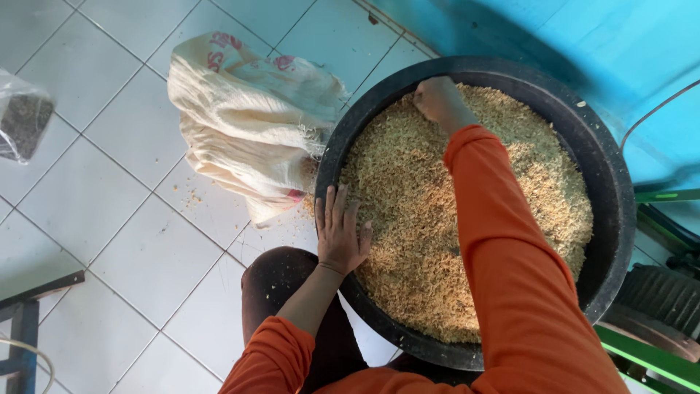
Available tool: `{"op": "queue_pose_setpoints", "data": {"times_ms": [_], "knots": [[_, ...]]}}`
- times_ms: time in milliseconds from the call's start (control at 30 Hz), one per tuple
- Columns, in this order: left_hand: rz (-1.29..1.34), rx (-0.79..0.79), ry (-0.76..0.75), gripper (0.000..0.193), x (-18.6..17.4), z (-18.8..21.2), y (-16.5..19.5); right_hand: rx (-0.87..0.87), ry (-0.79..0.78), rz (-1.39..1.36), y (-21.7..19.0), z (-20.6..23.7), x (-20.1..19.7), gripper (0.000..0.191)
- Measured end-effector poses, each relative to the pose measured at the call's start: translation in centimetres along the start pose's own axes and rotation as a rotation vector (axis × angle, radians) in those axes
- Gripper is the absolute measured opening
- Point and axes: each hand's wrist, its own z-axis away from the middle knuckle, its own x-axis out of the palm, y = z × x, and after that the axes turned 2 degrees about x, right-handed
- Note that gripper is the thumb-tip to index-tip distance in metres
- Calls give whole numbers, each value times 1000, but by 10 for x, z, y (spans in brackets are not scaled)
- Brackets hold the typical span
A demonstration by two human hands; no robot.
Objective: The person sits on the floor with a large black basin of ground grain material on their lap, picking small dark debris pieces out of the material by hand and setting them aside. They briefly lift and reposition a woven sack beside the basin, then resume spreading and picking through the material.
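Note:
A wide black round basin [611, 171] sits on the tiled floor, filled with tan husk-like grain [415, 219]. My left hand [340, 232] lies flat with fingers apart on the basin's near-left rim, touching the grain's edge. My right hand [439, 98], at the end of an orange sleeve, reaches across to the far side of the basin and presses into the grain there with fingers curled under. Whether it holds any grain I cannot tell.
A slumped white sack [248, 117] lies against the basin's left side, with spilled grain [193, 197] on the white floor tiles. A clear bag of dark material [23, 120] sits far left. A blue wall [598, 36] and green metal frame parts [649, 357] stand at right.

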Motion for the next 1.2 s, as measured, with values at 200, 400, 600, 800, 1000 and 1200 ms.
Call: {"op": "queue_pose_setpoints", "data": {"times_ms": [200, 400, 600, 800, 1000, 1200], "knots": [[-19, 23, 16, 46, 2, 1, 1, 41, 168, -497, 33, 39, -14, 25], [-21, 56, 10, 46, 3, 1, 1, 275, 279, -287, 132, 71, -40, 25], [-13, 56, 11, 47, 6, 4, 2, 456, 405, -269, 168, 121, -22, 22], [-15, 53, 2, 48, 5, 6, 3, 192, 20, -283, 48, 173, 36, 32], [5, 63, 1, 47, 2, 8, 3, 147, 75, -323, 10, 208, 40, 23], [10, 66, 18, 44, 4, 8, 4, 212, 109, -454, 40, 220, 59, 20]]}}
